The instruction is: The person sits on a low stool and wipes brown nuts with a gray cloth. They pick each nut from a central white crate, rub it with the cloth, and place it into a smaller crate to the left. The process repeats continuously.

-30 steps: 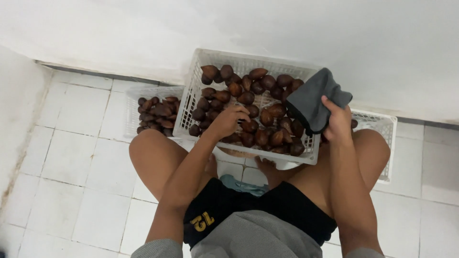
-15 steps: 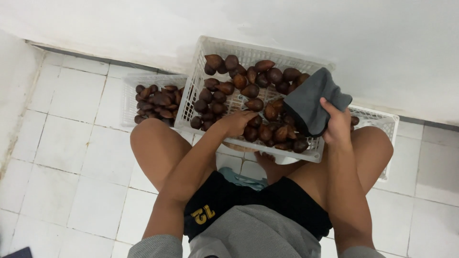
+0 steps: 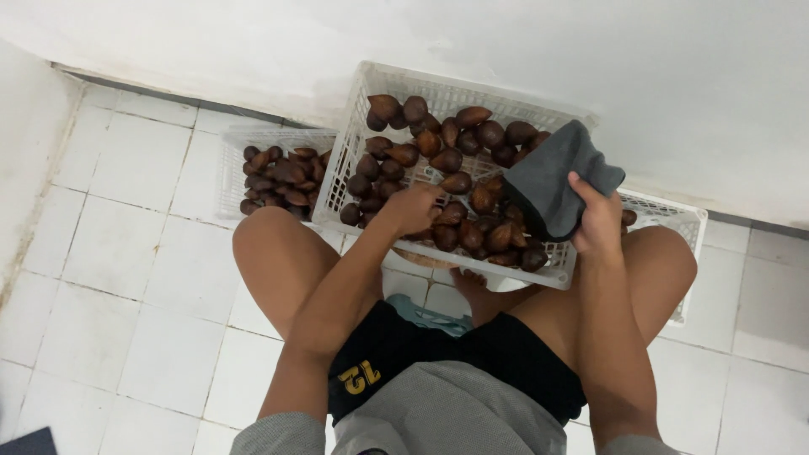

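- The white crate (image 3: 354, 152) sat tilted across the person's knees on the tiled floor (image 3: 126, 253), half full of brown scaly fruit (image 3: 447, 160); keeping it steady would have stopped the pile rolling.
- A second white crate (image 3: 232, 173) with more fruit lay just beside it on the left; a third crate (image 3: 674, 227) showed to the right.
- The grey cloth (image 3: 552, 177) was gripped by the right hand (image 3: 597, 221), fingers closed round its lower edge; I judged a loose fold best for wiping.
- The left hand (image 3: 410, 211) rested on the fruit at the near side, fingers curled over one piece; taking one at a time seemed wise.
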